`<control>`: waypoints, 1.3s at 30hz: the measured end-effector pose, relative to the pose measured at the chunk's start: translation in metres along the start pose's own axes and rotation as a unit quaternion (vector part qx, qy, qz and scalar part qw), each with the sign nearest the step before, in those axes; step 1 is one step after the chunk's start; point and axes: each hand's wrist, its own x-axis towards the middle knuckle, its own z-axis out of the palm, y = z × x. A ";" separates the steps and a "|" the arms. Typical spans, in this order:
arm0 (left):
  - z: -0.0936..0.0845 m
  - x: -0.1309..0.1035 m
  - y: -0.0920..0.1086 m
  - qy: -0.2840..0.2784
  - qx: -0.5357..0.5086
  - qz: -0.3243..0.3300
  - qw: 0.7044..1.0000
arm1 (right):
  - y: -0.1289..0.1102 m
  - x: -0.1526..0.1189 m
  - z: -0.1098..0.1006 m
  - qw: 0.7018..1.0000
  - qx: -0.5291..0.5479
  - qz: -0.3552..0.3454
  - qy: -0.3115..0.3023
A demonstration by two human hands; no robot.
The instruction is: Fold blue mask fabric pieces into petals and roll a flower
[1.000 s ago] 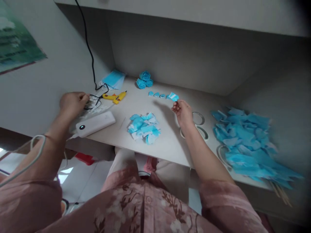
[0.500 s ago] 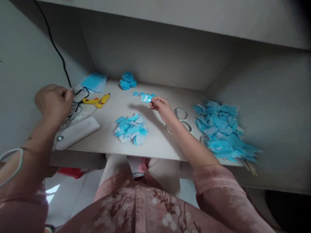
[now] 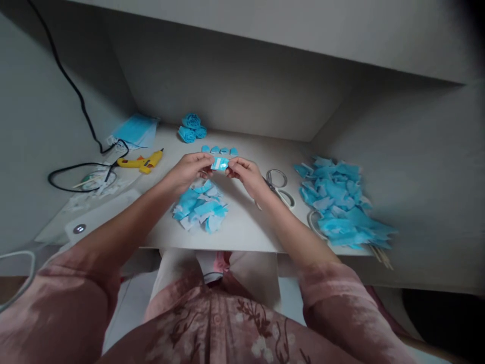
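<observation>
Between both sets of fingertips, above the table, is a small blue fabric piece [image 3: 220, 164] with a white strip across it. My left hand [image 3: 191, 169] pinches its left end; my right hand [image 3: 245, 174] pinches the right end. Just beyond lie several small folded blue pieces [image 3: 224, 150] in a row. A loose heap of blue and white fabric scraps [image 3: 200, 208] sits below my hands, near the front edge. Scissors [image 3: 285, 196] with pale handles lie beside my right forearm, which partly hides them.
Three blue fabric roses [image 3: 191, 127] stand at the back. Leftward are flat blue face masks [image 3: 137, 130], a yellow glue gun [image 3: 142, 162], a black cable [image 3: 81, 101] and a white device [image 3: 100, 218]. A larger blue scrap pile [image 3: 333, 194] and thin sticks [image 3: 382, 257] lie right.
My left hand has come from the far left, by the cable, to the middle and taken hold of the fabric piece. My right hand has brought the piece slightly nearer.
</observation>
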 end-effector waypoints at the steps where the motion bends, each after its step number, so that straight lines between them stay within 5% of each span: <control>1: 0.001 0.005 -0.001 -0.001 -0.009 -0.001 1.000 | 0.000 0.002 -0.004 1.000 0.004 0.007 -0.009; 6: 0.009 0.020 0.003 -0.024 0.039 0.043 0.998 | -0.002 0.012 -0.028 0.997 0.023 0.028 -0.063; 10: 0.010 0.023 0.004 -0.023 0.070 0.084 0.994 | 0.000 0.012 -0.039 0.998 0.031 0.026 -0.045; 19: 0.006 0.018 -0.016 -0.039 0.159 0.096 0.982 | 0.004 -0.006 -0.022 0.988 -0.141 -0.036 -0.046; 28: 0.010 0.020 -0.014 -0.042 0.090 0.092 0.991 | 0.017 -0.003 -0.014 0.989 -0.128 -0.062 0.037; 39: 0.007 0.023 -0.023 -0.023 0.125 0.111 0.986 | 0.014 -0.004 -0.017 0.989 -0.139 -0.056 0.009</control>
